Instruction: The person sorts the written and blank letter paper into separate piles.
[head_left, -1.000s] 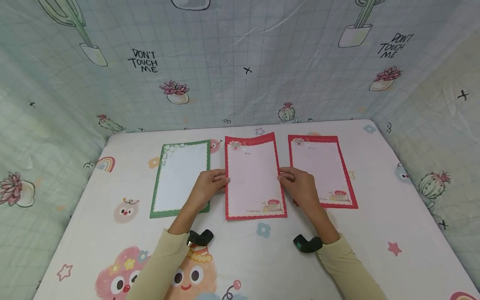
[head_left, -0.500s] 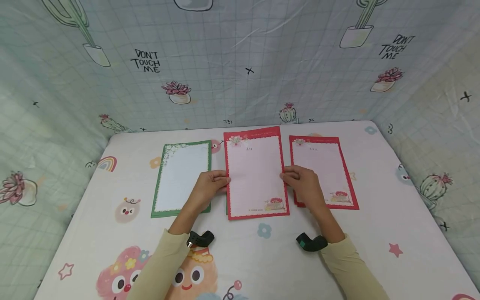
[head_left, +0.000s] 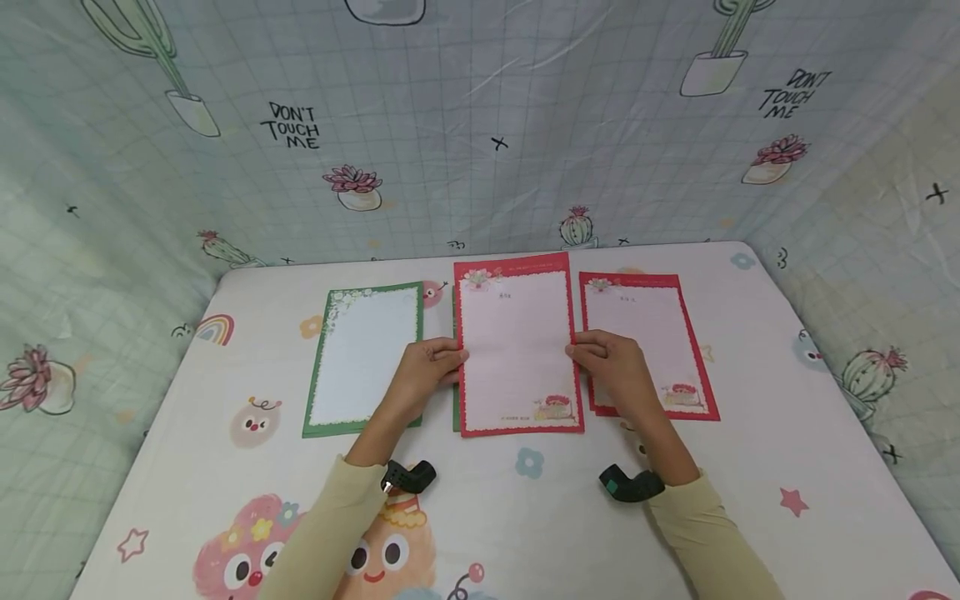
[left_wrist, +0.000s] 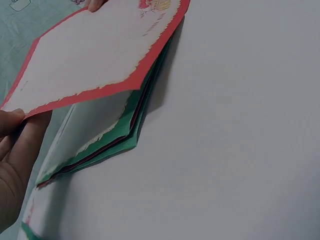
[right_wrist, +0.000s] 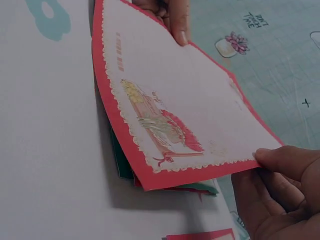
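A red-bordered sheet of paper [head_left: 517, 342] is held up between both hands, raised over a stack of green- and red-edged sheets [left_wrist: 131, 112]. My left hand [head_left: 427, 371] pinches its left edge, thumb on top and fingers beneath. On the opposite edge my right hand [head_left: 615, 367] pinches the paper the same way, its thumb [right_wrist: 270, 156] over the red border. In the left wrist view the sheet's lower corner lifts apart from the green-edged sheet below. Most of the stack is hidden under the held sheet in the head view.
Left of the hands lies a green-bordered sheet [head_left: 363, 354], partly under the left forearm. Another red-bordered sheet [head_left: 648, 346], with an edge of one more beneath it, lies to the right. The white table cover [head_left: 525, 533] carries cartoon prints, and a patterned curtain [head_left: 450, 125] surrounds the back.
The held red-bordered sheet has risen and shifted slightly right with both hands. A green edge now shows beneath its left side. The sheets on either side stay put.
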